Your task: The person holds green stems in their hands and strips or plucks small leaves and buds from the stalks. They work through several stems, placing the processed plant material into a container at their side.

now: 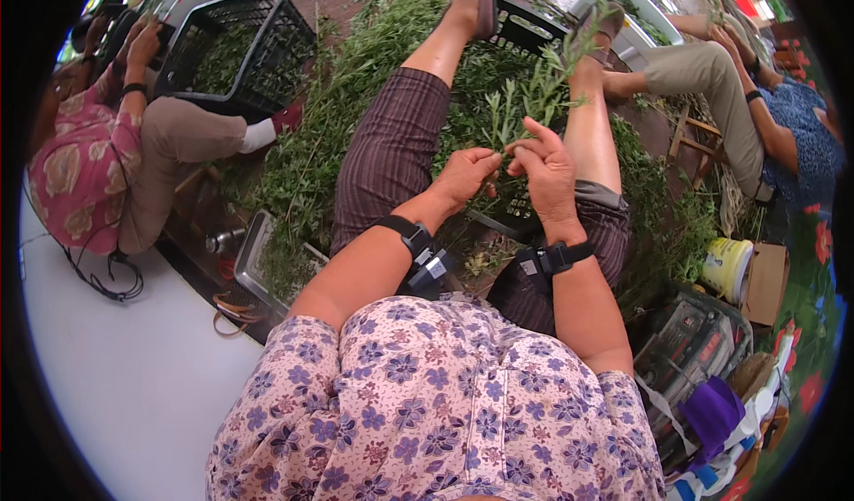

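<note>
Between my legs, my left hand (468,175) pinches the lower end of leafy green stems (508,111) between thumb and fingertips. My right hand (546,167) is just beside it, thumb and fingers bent around the base of the same sprigs, index finger raised. The sprigs point up and away towards my right foot. Below them, a dark plastic crate (530,24) holds a mass of cut greenery (480,74). Each of my wrists bears a black strap with a small device. The exact contact of the right fingertips with the stems is partly hidden.
Long cut plants (373,47) lie heaped on the floor. A person in a pink top sits left by a dark crate (233,94); another in blue sits right near a white bin (650,41). A metal tray (250,267), a yellow bucket (724,269) and a wooden stool (700,127) stand around.
</note>
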The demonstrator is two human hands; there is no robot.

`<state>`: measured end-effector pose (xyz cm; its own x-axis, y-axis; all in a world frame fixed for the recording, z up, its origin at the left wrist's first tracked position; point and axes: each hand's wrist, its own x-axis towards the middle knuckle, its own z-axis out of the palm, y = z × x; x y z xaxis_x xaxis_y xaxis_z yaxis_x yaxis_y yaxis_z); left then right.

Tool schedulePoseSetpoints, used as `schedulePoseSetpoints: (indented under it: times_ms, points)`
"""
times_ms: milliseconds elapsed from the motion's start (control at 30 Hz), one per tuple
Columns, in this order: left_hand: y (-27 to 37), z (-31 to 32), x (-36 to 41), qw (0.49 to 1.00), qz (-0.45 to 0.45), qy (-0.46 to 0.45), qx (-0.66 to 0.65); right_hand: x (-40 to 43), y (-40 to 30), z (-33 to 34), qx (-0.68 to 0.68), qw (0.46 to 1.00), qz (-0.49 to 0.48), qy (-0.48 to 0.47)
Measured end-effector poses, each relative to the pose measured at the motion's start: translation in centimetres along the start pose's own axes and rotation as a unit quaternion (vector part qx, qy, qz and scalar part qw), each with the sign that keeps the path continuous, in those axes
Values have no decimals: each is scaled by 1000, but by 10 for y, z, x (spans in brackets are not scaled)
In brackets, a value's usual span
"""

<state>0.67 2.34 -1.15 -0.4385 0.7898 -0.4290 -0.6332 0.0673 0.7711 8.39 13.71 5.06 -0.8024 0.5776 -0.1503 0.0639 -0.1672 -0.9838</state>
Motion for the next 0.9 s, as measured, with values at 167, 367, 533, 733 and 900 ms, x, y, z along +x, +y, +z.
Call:
schedulePoseSetpoints:
  times_ms: [167, 367, 533, 733, 900]
  points:
    - [0, -3, 0, 1000, -10, -11, 7, 0, 4, 4, -122, 991, -47, -16]
    - [8, 12, -5, 995, 15, 12, 99, -2, 3, 1, -230, 955, -184, 32]
    - [6, 9, -3, 980, 46, 46, 188, -6, -2, 6, -304, 903, -305, 2]
    - [-1, -1, -2, 982, 51, 46, 175, -4, 11, 11, -450, 846, -286, -18]
    - [-3, -3, -2, 977, 53, 42, 202, -5, 12, 13, -453, 840, -298, 1]
